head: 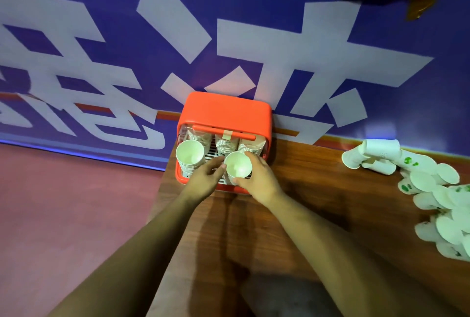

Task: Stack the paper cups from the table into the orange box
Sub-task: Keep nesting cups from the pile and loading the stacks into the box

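The orange box (226, 110) stands open at the far edge of the wooden table, against the wall. Inside it are stacks of white paper cups: one tall stack (190, 157) at the front left and more stacks (225, 145) behind. Both hands hold a stack of white cups (238, 167) at the front middle of the box. My left hand (204, 178) touches it from the left with thumb and fingers curled. My right hand (256, 178) wraps round it from the right. A pile of loose paper cups (432, 189) lies on the table at the right.
The wooden table (318, 202) ends just left of the box, with a pink floor (63, 202) below. A purple wall banner with large white characters (229, 36) stands directly behind the box. A dark grey shape (279, 296) sits at the table's near edge.
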